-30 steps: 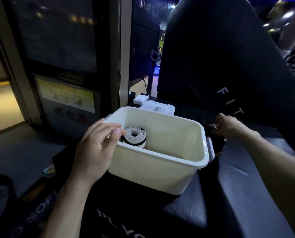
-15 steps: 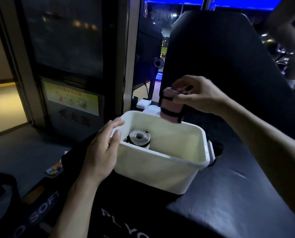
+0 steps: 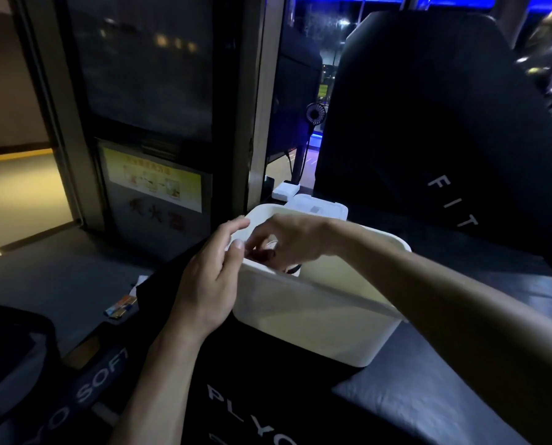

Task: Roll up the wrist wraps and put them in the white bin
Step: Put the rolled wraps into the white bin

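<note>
While the left hand (image 3: 209,277) rests against the near-left corner of the white bin (image 3: 316,319) with its fingers loose and spread, not gripping anything, the right hand (image 3: 289,242) is reaching down inside that same corner with fingers curled. Pretty sure it's on a rolled wrist wrap (image 3: 270,252), but the hand covers most of it, so I honestly can't tell if it's pinching it or just touching. Bin sits on a black padded bench (image 3: 429,399), with a small fan (image 3: 315,114) clipped up behind it.
</note>
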Demonstrator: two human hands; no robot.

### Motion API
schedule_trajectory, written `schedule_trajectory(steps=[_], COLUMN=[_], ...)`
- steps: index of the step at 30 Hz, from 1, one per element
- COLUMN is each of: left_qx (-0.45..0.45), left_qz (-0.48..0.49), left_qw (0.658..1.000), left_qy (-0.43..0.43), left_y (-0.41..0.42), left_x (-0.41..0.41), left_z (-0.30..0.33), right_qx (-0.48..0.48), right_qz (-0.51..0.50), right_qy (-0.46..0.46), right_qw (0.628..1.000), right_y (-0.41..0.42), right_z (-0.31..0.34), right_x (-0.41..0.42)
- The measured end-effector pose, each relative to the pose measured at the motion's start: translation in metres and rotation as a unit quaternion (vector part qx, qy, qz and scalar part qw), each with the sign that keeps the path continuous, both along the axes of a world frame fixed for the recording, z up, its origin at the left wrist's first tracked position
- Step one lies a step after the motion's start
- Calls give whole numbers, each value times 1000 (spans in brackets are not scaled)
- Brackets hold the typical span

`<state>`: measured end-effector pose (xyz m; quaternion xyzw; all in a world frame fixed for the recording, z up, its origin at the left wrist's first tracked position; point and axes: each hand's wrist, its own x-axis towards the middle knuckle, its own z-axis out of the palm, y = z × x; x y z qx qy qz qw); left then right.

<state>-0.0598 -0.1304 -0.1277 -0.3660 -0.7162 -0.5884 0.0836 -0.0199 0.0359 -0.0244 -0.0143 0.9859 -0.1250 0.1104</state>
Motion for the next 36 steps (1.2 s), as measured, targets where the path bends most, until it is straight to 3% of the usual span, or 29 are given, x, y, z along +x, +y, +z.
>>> schedule_trajectory(steps=[5,9,12,14,16,19,21,23,25,31,36], left_qx=[-2,6,7,13,18,19,22,30,37,44,45], left_qz=[-6,-12,-10,-7,-2,3,3,5,15,29,29], left_qw=[1000,1000,1000,1000,999,999,999,999,999,998,998], left_qy=[2,7,11,14,27,36,33,33,32,27,28], left_y=[0,1,3,6,9,12,14,15,17,18,17], left_x=[0,0,-1,-2,-2,0,2,2,3,3,1], left_z=[-1,-1,-2,-3,-2,-2,-3,-4,-4,-7,-10], right_qx=[132,116,36,-28,-51,-25,32,9,-13,31,60], right_qz=[112,99,51,13,-38,-192,-276,-303,-313,-313,-330], right_qy=[10,-8,-13,40,153,299,244,98,14,79,196], right_qw=[985,988,998,999,986,934,929,948,950,946,921], right_y=[-2,6,25,53,95,159,189,205,216,211,195], right_z=[-23,-20,-4,13,30,37,26,4,-18,-51,-23], right_x=[-8,-6,12,29,51,97,127,148,161,168,162])
